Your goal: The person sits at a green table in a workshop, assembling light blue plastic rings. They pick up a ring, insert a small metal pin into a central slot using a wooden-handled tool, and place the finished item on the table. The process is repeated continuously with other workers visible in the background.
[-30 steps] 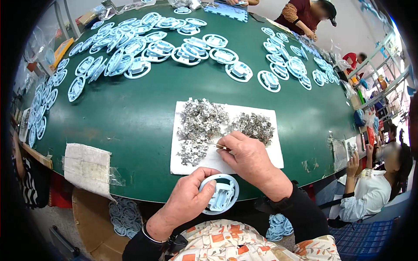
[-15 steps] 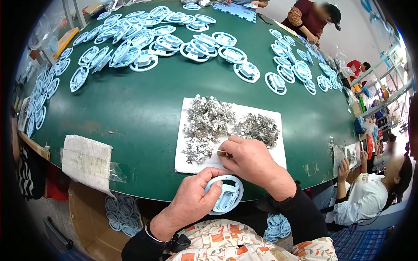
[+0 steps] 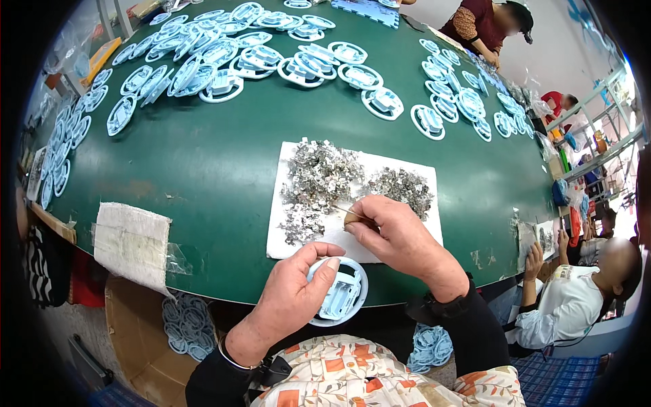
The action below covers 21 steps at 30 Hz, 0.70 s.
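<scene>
My left hand (image 3: 288, 292) is closed on a light-blue oval plastic piece (image 3: 359, 298), thumb over its rim, near the table's front edge. The piece is ring-shaped with a raised frame inside. In my right hand (image 3: 400, 234) a thin pointed tool (image 3: 346, 211) is pinched. It looks like tweezers, though the fingers cover most of it. Its tip points at a pile of small metal clips (image 3: 324, 173) on a white board (image 3: 268, 239). Whether the tip holds a clip is too small to tell. A second, darker clip pile (image 3: 400, 190) lies to the right.
Many light-blue pieces (image 3: 220, 51) are heaped across the far green table (image 3: 224, 156), with another group (image 3: 469, 102) at right. A white cloth pad (image 3: 132, 244) hangs over the front edge. Below stands a cardboard box (image 3: 129, 325) beside more pieces. Co-workers (image 3: 559, 292) sit around.
The right hand has shifted slightly right, and its tool now slants up toward the clips. The left hand has moved a little away from my body with the blue piece. The whole view has shifted slightly.
</scene>
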Available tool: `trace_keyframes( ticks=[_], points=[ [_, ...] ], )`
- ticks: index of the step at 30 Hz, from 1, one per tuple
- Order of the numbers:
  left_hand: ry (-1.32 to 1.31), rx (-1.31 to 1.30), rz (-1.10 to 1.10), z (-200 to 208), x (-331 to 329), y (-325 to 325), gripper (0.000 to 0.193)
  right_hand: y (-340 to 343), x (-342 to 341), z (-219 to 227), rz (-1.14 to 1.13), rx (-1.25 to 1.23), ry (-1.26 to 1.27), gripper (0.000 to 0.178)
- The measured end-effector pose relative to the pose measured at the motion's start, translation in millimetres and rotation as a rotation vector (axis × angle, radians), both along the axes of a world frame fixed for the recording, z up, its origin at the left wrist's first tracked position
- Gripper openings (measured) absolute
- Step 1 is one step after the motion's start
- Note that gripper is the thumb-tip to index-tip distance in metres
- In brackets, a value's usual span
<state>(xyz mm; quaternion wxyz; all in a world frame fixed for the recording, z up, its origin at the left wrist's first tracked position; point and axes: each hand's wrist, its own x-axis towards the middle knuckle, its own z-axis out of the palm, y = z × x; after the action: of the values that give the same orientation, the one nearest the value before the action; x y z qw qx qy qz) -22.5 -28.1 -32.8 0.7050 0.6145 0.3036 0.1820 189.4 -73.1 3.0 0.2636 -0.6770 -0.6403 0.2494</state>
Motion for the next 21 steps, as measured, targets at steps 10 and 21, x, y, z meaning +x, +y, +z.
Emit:
trace_keyframes(
  ticks=[10, 21],
  points=[
    [-0.007, 0.157, -0.056, 6.1, 18.9, -5.6, 0.031, -36.3, -7.7, 20.1, -0.107, -0.067, 0.347, 0.014],
    [0.021, 0.159, -0.005, -4.7, 35.3, -11.8, 0.025, -72.1, -3.5, 14.8, -0.239, -0.044, 0.402, 0.013]
  ],
)
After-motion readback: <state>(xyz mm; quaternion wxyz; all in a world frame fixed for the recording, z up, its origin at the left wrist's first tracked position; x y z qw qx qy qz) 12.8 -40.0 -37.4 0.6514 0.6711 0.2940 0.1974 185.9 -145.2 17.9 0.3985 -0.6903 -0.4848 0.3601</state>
